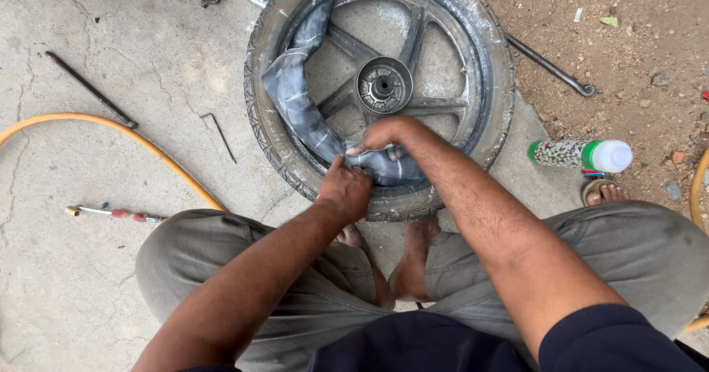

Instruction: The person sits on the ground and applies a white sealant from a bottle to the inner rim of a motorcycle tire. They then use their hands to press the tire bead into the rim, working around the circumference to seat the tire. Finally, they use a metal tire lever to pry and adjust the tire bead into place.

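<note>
Black rubber inner tube (pixel 310 113) half out of tyre (pixel 269 132), draped across spoked rim (pixel 384 84) on concrete floor (pixel 88 268). Left hand (pixel 344 191) closed on tyre's near edge; right hand (pixel 388 134), fingers (pixel 363 149) pinched on tube fold. Best fed evenly, no twist, no pinch under bead. Yellow hose (pixel 148 147), tyre levers (pixel 550 67), spray bottle (pixel 580 154) near; own bare feet (pixel 413 257) crowd near edge.

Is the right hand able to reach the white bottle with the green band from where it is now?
Probably yes. The right hand is on the inner tube at the tyre; the bottle lies on open ground to its right, nothing between.
</note>
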